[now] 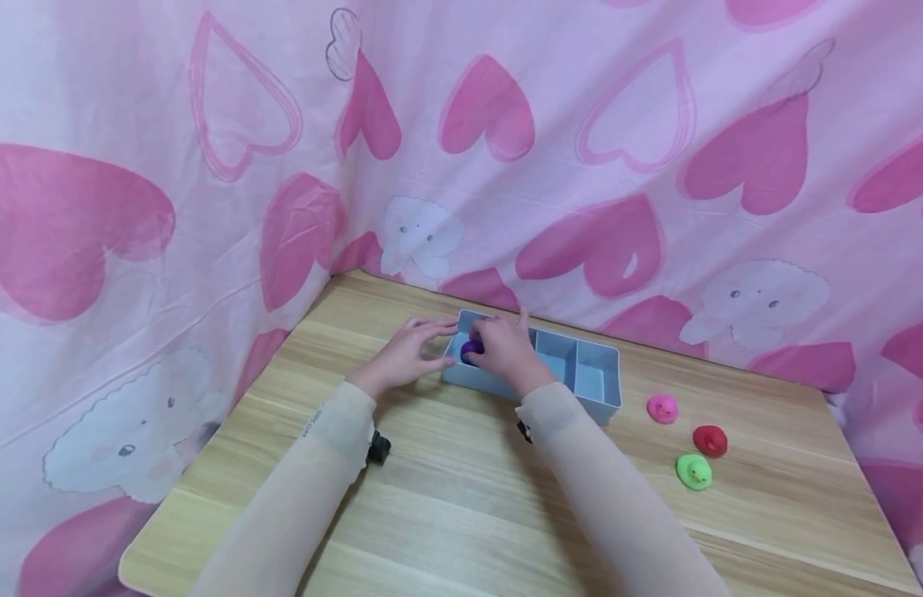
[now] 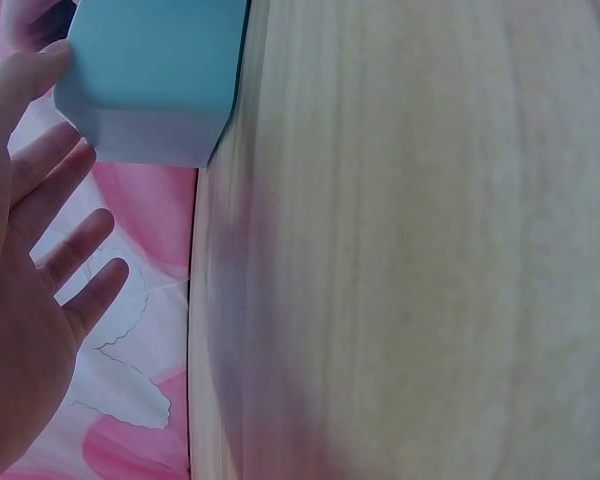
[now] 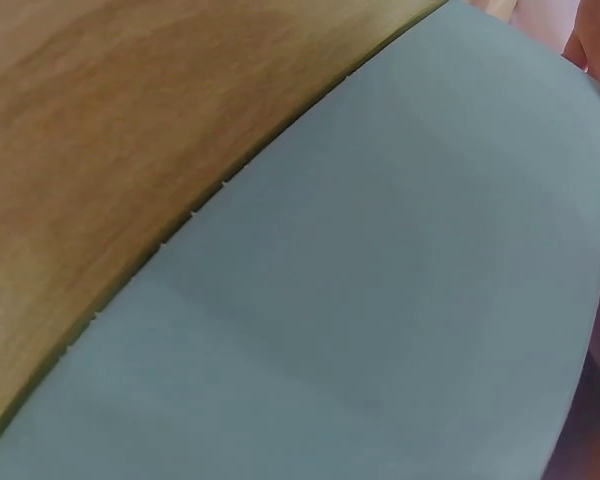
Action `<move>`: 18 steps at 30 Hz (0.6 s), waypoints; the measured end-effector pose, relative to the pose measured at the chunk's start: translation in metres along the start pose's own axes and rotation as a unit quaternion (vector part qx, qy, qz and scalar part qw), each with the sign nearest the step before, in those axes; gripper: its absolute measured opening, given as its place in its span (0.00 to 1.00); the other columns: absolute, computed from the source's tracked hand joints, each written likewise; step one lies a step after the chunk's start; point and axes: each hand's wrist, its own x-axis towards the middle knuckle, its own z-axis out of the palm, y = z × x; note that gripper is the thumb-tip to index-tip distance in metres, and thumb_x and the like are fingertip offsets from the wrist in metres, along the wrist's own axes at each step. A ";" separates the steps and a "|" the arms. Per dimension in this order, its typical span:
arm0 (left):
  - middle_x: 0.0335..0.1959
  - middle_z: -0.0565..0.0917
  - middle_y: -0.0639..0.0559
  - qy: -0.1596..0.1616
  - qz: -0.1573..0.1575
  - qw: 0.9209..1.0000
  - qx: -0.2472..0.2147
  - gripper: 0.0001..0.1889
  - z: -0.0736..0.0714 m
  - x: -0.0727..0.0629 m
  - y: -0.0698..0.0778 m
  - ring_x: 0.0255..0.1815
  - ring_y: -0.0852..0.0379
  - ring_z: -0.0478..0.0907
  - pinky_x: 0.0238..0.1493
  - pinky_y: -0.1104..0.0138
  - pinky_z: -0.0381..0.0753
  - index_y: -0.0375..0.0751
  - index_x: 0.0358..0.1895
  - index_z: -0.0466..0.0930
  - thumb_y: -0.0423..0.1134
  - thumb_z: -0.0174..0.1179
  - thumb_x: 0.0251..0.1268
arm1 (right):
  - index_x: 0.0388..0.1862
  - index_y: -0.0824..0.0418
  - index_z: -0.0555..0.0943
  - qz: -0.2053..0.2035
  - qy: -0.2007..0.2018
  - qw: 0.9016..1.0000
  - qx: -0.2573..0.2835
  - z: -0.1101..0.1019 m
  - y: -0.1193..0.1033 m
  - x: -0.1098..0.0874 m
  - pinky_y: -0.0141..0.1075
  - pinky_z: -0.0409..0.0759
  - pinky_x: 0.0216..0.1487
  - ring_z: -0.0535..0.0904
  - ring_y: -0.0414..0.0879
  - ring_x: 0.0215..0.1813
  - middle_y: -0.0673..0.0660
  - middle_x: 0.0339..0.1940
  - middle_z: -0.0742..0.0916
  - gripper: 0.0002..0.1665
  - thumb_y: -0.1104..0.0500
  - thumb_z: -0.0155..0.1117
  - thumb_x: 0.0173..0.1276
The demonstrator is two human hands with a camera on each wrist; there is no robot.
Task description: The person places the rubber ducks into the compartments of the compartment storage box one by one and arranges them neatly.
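Note:
A long grey-blue divided box (image 1: 599,409) lies near the back edge of the table. Inside its leftmost compartment, my right hand (image 1: 503,344) pinches a small round purple toy (image 1: 472,349), mostly covered by the fingers. My left hand (image 1: 405,356) rests its thumb and fingertips against the box's left end, fingers fairly straight. The left wrist view shows that hand (image 2: 25,270) spread beside the box end (image 2: 155,60). The box's long side wall (image 3: 330,240) fills most of the right wrist view, and the purple toy is hidden there.
Right of the box, a pink toy duck (image 1: 663,408), a red toy (image 1: 711,441) and a green toy duck (image 1: 694,471) sit on the wooden table (image 1: 446,514). A pink heart-patterned curtain (image 1: 565,166) hangs behind and left of the table.

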 end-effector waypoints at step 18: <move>0.80 0.69 0.52 -0.008 -0.008 1.000 0.001 0.34 -0.001 0.001 0.003 0.76 0.47 0.62 0.73 0.42 0.70 0.49 0.75 0.72 0.52 0.69 0.68 | 0.45 0.53 0.88 -0.040 0.107 0.991 0.075 -0.014 0.012 -0.027 0.68 0.41 0.79 0.82 0.50 0.59 0.49 0.47 0.91 0.14 0.49 0.77 0.65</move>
